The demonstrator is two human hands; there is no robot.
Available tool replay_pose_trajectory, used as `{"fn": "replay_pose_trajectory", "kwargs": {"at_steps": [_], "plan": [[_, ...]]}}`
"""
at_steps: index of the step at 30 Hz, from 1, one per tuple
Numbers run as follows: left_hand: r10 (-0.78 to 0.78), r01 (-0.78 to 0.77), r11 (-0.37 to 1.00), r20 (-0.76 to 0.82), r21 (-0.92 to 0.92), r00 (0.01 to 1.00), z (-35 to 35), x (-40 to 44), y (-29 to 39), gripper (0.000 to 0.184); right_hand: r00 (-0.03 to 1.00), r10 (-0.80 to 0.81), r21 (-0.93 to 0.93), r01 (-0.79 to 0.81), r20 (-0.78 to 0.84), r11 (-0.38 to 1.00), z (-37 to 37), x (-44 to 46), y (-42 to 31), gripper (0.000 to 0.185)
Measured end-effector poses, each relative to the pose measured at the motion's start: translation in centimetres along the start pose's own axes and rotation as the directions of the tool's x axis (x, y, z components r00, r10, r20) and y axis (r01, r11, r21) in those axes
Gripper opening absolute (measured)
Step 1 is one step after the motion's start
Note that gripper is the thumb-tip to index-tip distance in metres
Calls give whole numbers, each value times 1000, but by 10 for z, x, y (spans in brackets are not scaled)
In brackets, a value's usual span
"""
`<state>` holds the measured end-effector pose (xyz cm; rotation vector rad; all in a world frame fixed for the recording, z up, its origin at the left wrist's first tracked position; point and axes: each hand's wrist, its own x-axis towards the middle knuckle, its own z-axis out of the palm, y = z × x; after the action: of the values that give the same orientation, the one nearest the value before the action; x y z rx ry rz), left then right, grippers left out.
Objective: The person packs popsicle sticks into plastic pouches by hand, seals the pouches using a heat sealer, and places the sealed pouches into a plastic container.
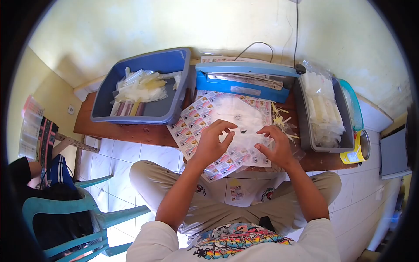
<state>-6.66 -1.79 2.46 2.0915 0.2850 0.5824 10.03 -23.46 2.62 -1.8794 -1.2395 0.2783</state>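
Note:
My left hand [213, 142] hovers over the table with its thumb and forefinger apart and nothing between them. Opposite it, my right hand [278, 145] is also open, thumb spread from the curved fingers. Between the two lies a small dark object [243, 131], too small to name, on a whitish, thin plastic-like layer [238, 107]. Beneath that are printed label sheets [192, 126] with repeated pink and yellow pictures. Just behind stands a blue impulse sealer [244, 85] with its long arm across the top.
A blue-grey tub [172, 109] with clear plastic packets [142, 87] stands on the left. To the right, a grey bin [305, 131] holds filled packets [323, 105] beside a yellow can [355, 150]. Yellowish strips [281, 120] lie near the bin. A green chair [94, 214] with a person is at left.

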Motion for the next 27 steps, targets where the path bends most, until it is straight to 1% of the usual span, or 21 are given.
{"fn": "replay_pose_trajectory", "kwargs": {"at_steps": [2, 3, 5, 6, 7, 9, 10, 11, 12, 13, 14, 15, 16, 17, 19, 20, 22, 23, 25, 26, 27], "plan": [[26, -26, 1000, -100, 3, 995, -19, 5, 4, 21, 998, -44, 6, 44, -41, 999, 11, 10, -11, 36], [26, -25, 1000, -115, 8, 993, -30, 7, 3, 21, 998, -57, 7, 57, -34, 998, 17, 18, -19, 36], [47, -50, 999, -291, 0, 956, -55, 10, -1, 19, 989, -134, 96, 140, -69, 985, 30, 35, -42, 30], [42, -29, 999, -356, 41, 934, -69, 12, -1, 17, 983, -154, 120, 165, -97, 979, 36, 47, -54, 25], [42, -27, 999, -367, 45, 929, -85, 16, 0, 17, 982, -165, 121, 175, -90, 977, 44, 62, -63, 25], [35, 24, 995, -540, 101, 841, -115, 23, -3, 15, 962, -206, 192, 240, -179, 952, 60, 98, -81, 24], [35, 27, 994, -550, 105, 835, -130, 28, -9, 15, 941, -276, 186, 312, -197, 932, 68, 119, -89, 27], [-13, 71, 995, -601, 72, 799, -145, 33, -14, 15, 939, -286, 190, 321, -192, 928, 80, 140, -97, 27], [-61, 111, 993, -648, 38, 760, -160, 39, -20, 14, 938, -287, 250, 330, -193, 910, 94, 159, -104, 29], [-60, 115, 993, -655, 42, 753, -175, 46, -29, 14, 939, -286, 310, 335, -193, 890, 108, 179, -110, 31], [-58, 161, 982, -661, 97, 748, -189, 53, -42, 14, 937, -293, 316, 340, -188, 886, 122, 199, -115, 31], [-56, 208, 967, -668, 150, 742, -203, 60, -57, 15, 938, -314, 291, 344, -147, 893, 136, 219, -118, 32], [-83, 240, 958, -655, 154, 751, -215, 67, -72, 16, 937, -335, 265, 351, -104, 898, 151, 239, -120, 32], [-84, 247, 957, -665, 154, 742, -225, 73, -87, 16, 934, -345, 270, 357, -95, 894, 168, 259, -121, 32], [-150, 346, 915, -620, 208, 770, -242, 81, -112, 19, 941, -338, 177, 337, -22, 925, 204, 298, -119, 33], [-150, 350, 913, -629, 207, 762, -248, 84, -126, 19, 937, -348, 180, 345, -15, 921, 219, 316, -118, 33], [-187, 418, 876, -627, 243, 756, -257, 86, -151, 23, 960, -265, 11, 265, 96, 964, 246, 346, -113, 36], [-196, 428, 873, -634, 235, 748, -261, 84, -159, 23, 957, -267, 13, 267, 110, 963, 259, 360, -108, 36], [-239, 482, 843, -639, 237, 731, -267, 75, -166, 25, 944, -255, -163, 290, 209, 943, 283, 384, -95, 39], [-242, 489, 842, -649, 230, 721, -270, 73, -170, 25, 940, -263, -162, 301, 220, 940, 293, 395, -90, 39], [-255, 496, 832, -624, 247, 738, -272, 71, -173, 26, 934, -212, -235, 283, 286, 930, 302, 404, -86, 39]]}}
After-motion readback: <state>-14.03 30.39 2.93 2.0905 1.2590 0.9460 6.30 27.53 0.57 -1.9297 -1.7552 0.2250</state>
